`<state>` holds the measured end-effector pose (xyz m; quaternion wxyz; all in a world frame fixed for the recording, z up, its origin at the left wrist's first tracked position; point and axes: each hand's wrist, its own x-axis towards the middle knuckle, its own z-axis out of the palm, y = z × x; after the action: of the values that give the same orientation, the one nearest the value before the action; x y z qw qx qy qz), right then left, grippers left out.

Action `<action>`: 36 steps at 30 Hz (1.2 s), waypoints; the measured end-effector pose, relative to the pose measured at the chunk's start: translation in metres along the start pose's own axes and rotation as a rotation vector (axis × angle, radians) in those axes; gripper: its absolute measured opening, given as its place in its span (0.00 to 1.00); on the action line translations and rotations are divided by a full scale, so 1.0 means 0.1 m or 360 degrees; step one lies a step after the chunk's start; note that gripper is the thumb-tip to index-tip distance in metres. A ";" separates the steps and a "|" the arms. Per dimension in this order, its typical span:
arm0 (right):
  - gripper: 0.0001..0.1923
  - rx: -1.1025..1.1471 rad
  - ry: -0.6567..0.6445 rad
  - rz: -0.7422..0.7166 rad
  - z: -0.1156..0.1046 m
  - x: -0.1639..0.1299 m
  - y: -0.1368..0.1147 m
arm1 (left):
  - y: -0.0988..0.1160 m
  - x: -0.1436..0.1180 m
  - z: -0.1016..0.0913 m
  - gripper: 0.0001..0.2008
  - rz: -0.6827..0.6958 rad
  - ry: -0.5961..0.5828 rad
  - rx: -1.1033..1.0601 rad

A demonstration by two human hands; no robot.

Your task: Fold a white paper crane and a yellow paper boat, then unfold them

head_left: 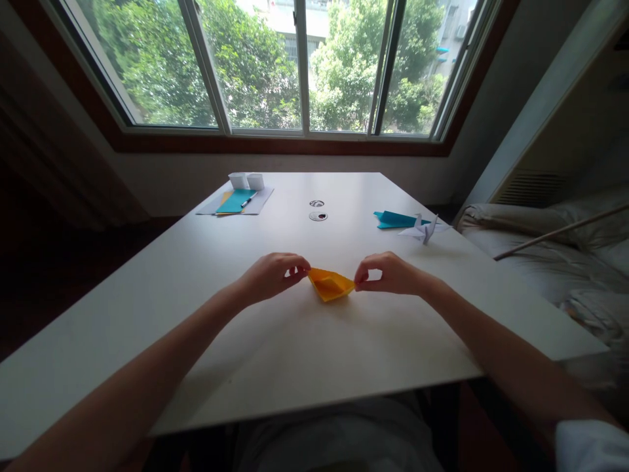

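A folded yellow paper boat (330, 286) is held between my two hands, just above or on the white table; I cannot tell if its bottom touches. Thumb and fingers of my left hand (275, 275) pinch its left tip. At the opposite tip, my right hand (388, 274) grips the paper the same way. The boat's hollow middle faces up toward me, with a raised fold inside it.
The white table (275, 354) reaches to the window wall. Far right lie a blue paper plane (400, 220) and a white paper crane (423, 231). Far left, coloured sheets (236, 201) with a pen (249, 199) lie near two white paper boxes (247, 181). Two round stickers (318, 216) sit mid-table.
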<state>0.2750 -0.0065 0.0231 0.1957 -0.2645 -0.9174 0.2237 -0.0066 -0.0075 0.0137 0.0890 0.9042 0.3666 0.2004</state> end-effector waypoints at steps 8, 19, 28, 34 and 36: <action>0.07 -0.0012 0.0080 -0.0181 0.19 0.02 -0.13 | -0.03 0.01 0.04 0.13 -0.0118 0.0075 0.0009; 0.06 -0.0169 0.0120 -0.0213 0.19 0.02 -0.10 | -0.01 0.02 0.07 0.11 -0.0151 0.0002 0.0035; 0.10 -0.0656 0.0095 -0.0161 -0.11 -0.07 0.04 | -0.03 0.02 0.05 0.11 -0.0243 0.0096 0.0186; 0.10 -0.0547 0.0338 -0.0054 -0.18 -0.05 0.03 | -0.11 0.03 -0.01 0.12 -0.0411 0.0163 0.0294; 0.10 -0.0546 0.0375 -0.0021 -0.18 0.02 0.00 | -0.16 0.02 -0.05 0.12 -0.0501 0.0205 0.0340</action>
<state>0.2822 -0.0003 0.0387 0.2553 -0.3122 -0.9146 0.0305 -0.0171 0.0054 0.0138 -0.0009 0.8253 0.5275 0.2015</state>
